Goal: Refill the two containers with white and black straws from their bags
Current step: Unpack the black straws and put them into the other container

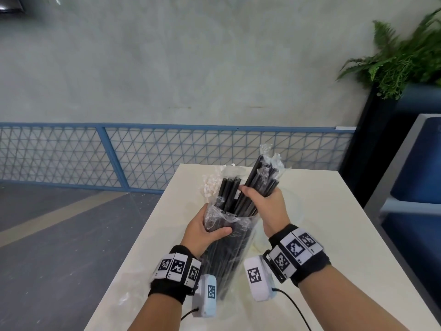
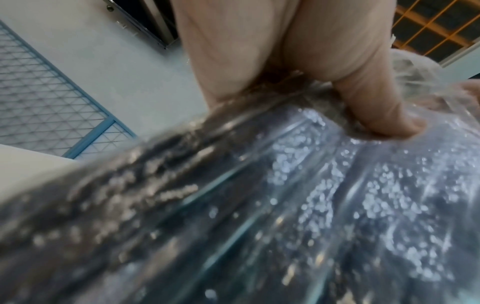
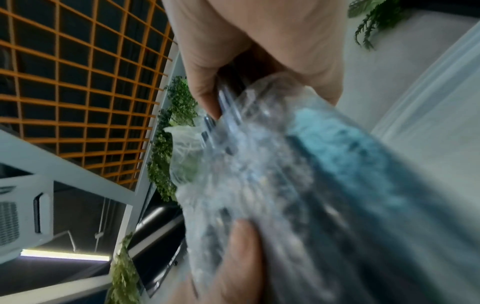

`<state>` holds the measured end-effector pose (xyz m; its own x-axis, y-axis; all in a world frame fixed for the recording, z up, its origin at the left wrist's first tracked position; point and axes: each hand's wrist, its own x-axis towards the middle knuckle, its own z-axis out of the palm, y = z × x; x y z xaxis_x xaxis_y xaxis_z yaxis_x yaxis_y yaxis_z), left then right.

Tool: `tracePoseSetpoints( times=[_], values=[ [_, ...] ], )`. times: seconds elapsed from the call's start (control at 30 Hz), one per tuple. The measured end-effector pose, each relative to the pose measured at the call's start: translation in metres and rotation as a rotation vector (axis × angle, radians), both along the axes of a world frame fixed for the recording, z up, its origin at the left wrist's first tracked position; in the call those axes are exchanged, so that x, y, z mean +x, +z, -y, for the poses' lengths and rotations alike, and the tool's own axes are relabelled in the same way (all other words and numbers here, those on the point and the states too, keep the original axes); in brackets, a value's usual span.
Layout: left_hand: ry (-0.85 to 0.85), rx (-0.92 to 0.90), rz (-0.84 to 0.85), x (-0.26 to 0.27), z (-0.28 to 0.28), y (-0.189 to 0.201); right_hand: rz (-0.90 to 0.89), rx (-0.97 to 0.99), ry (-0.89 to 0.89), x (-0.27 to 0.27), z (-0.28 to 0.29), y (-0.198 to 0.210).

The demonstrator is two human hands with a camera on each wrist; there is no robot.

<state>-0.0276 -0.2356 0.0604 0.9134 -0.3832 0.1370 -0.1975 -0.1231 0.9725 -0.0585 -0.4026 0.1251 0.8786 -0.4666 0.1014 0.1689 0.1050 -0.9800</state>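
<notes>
Over the white table (image 1: 334, 235) my left hand (image 1: 205, 229) grips a clear plastic bag of black straws (image 1: 226, 254) near its crumpled open top; its thumb (image 2: 376, 111) presses on the plastic (image 2: 311, 205). My right hand (image 1: 262, 199) is closed round a bundle of black straws (image 1: 261, 177) that sticks up and to the right out of the bag's mouth, with crinkled clear plastic (image 3: 246, 154) round it. More black straws (image 1: 229, 189) stand in the bag beside it. A bunch of white straws (image 1: 210, 187) shows behind the bag, and what holds it is hidden.
A faint clear container (image 1: 296, 206) stands behind my right wrist. A blue mesh railing (image 1: 167, 151) runs beyond the table's far edge. A blue seat (image 1: 417, 175) and a potted fern (image 1: 401, 63) are at the right. Grey floor lies to the left.
</notes>
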Motion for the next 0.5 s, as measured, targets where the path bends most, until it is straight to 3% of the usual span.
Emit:
tracePoseSetpoints(
  times=[0.2,0.37,0.5],
  values=[
    [0.001,-0.019,-0.008,0.002,0.0,-0.001,0.101,0.068,-0.082,0.004,0.005,0.016],
    [-0.008,-0.012,0.015,0.0,0.003,-0.002,-0.016,-0.111,0.032,-0.01,-0.002,-0.004],
    [-0.01,-0.034,0.016,0.0,0.005,-0.003,-0.04,-0.031,-0.055,-0.011,-0.004,-0.012]
  ],
)
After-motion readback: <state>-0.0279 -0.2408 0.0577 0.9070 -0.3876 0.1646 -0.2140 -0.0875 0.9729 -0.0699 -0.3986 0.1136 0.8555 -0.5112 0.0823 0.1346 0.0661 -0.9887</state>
